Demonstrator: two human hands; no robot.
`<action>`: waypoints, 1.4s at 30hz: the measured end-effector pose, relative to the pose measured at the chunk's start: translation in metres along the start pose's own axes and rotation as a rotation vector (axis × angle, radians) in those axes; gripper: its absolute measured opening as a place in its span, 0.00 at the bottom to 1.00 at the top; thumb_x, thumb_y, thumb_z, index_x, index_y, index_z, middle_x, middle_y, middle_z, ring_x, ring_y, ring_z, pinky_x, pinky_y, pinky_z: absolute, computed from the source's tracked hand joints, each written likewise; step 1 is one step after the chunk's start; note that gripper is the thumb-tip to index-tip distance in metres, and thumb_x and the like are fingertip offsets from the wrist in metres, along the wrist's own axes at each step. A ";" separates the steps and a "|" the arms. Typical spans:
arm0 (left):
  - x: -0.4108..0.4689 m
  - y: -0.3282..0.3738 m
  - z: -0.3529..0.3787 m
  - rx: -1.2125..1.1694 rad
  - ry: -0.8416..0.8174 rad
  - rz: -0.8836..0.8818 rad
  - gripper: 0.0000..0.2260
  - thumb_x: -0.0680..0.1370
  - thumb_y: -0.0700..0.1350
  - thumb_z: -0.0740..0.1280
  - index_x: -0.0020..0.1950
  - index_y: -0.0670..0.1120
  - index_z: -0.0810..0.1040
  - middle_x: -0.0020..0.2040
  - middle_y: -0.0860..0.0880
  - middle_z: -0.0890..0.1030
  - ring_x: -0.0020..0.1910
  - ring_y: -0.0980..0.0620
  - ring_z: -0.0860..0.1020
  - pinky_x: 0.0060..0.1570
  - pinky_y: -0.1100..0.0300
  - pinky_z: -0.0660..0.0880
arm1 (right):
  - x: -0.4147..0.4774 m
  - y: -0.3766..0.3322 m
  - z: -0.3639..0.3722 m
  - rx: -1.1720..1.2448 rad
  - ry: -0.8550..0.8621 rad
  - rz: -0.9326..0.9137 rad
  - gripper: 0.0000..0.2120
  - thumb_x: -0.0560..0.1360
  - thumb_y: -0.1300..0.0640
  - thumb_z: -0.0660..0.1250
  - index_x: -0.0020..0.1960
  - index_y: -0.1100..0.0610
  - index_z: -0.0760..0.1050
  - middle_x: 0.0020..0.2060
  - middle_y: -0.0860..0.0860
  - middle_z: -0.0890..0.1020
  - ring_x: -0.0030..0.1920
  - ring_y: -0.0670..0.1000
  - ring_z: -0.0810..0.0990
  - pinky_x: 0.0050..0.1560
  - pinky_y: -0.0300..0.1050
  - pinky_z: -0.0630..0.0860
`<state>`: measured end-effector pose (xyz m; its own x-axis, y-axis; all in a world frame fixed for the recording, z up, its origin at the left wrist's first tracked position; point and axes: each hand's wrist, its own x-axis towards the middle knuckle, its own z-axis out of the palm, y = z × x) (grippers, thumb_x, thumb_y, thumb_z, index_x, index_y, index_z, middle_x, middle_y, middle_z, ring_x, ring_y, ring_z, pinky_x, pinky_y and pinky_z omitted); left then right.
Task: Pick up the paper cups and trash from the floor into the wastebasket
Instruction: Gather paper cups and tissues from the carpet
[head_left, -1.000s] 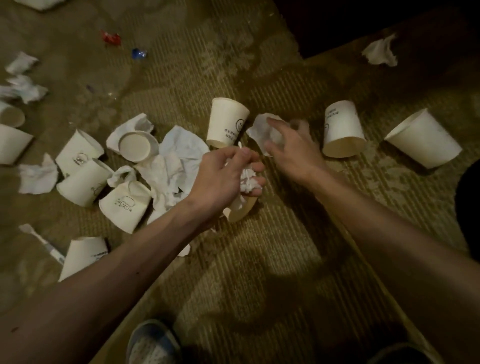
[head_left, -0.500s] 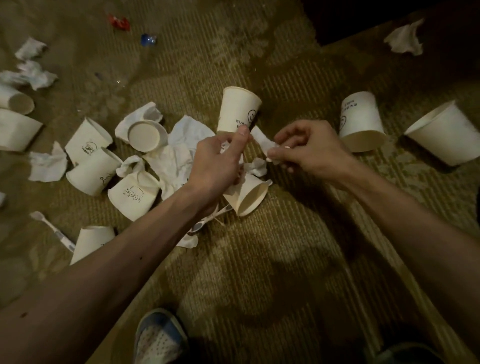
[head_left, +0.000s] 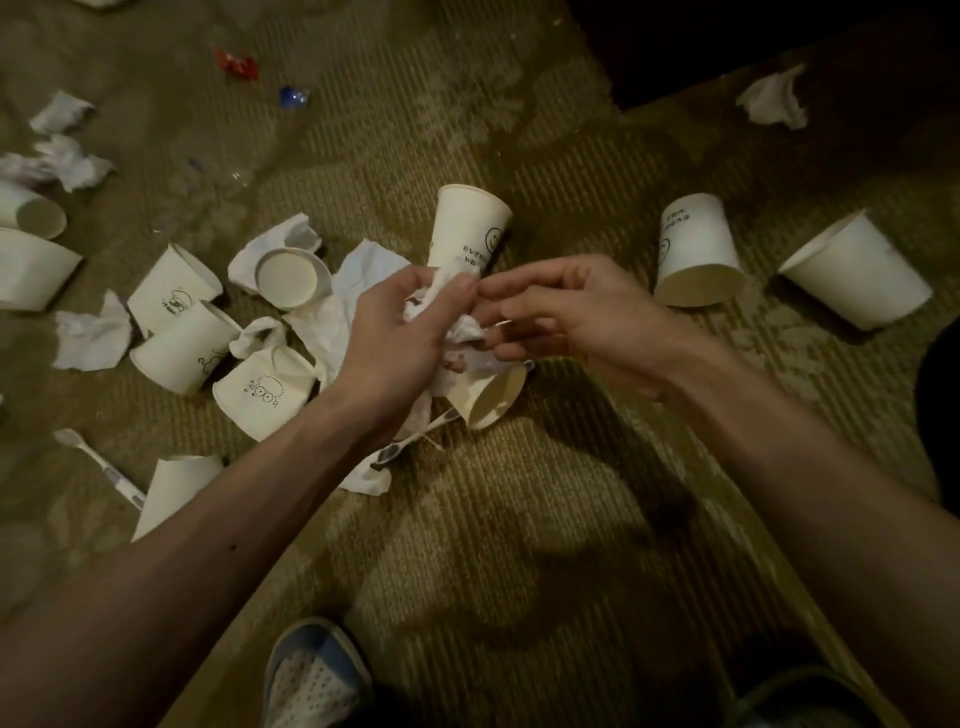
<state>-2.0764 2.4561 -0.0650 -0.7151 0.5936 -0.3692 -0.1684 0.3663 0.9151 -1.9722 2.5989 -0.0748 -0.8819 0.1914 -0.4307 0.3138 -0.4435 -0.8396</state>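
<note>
Head camera: the left hand (head_left: 400, 332) curls round a crumpled tissue (head_left: 464, 328) (white, wadded) above the carpet (head_left: 519, 519). The right hand (head_left: 582, 317) pinches the wad's right edge. A tipped paper cup (head_left: 493, 397) lies just beneath both hands.

Matt white paper cups (head_left: 470, 234), crumpled soft tissue (head_left: 462, 327), ribbed rough carpet (head_left: 519, 519), shiny red wrapper (head_left: 236, 63) far left.

left hand (head_left: 410, 332) grips tissue wad (head_left: 465, 328) | right hand (head_left: 571, 317) pinches it | paper cups (head_left: 470, 234) strewn on carpet (head_left: 519, 519)
</note>
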 end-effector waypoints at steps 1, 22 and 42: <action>0.000 -0.004 -0.005 -0.005 0.047 -0.025 0.11 0.81 0.48 0.67 0.56 0.42 0.78 0.41 0.47 0.84 0.36 0.52 0.82 0.30 0.60 0.77 | 0.003 0.005 -0.001 -0.092 0.089 0.001 0.09 0.77 0.65 0.67 0.53 0.56 0.81 0.46 0.51 0.86 0.47 0.48 0.85 0.43 0.38 0.81; -0.006 -0.037 -0.007 0.063 -0.111 -0.373 0.17 0.80 0.54 0.66 0.59 0.41 0.79 0.41 0.42 0.83 0.29 0.51 0.75 0.30 0.59 0.73 | -0.013 0.037 0.007 -0.521 0.282 0.058 0.21 0.72 0.53 0.75 0.64 0.47 0.74 0.52 0.45 0.78 0.51 0.44 0.79 0.44 0.42 0.81; -0.057 0.235 0.307 0.250 -0.654 0.392 0.17 0.71 0.61 0.65 0.47 0.49 0.81 0.40 0.52 0.82 0.38 0.52 0.81 0.33 0.60 0.73 | -0.323 -0.192 -0.137 -0.700 1.042 -0.068 0.28 0.69 0.57 0.77 0.62 0.48 0.66 0.47 0.48 0.82 0.43 0.46 0.84 0.38 0.42 0.82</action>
<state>-1.8668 2.7283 0.1210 -0.1356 0.9836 -0.1193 0.2247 0.1478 0.9632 -1.6991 2.7422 0.1799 -0.3072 0.9367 -0.1678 0.6789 0.0921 -0.7284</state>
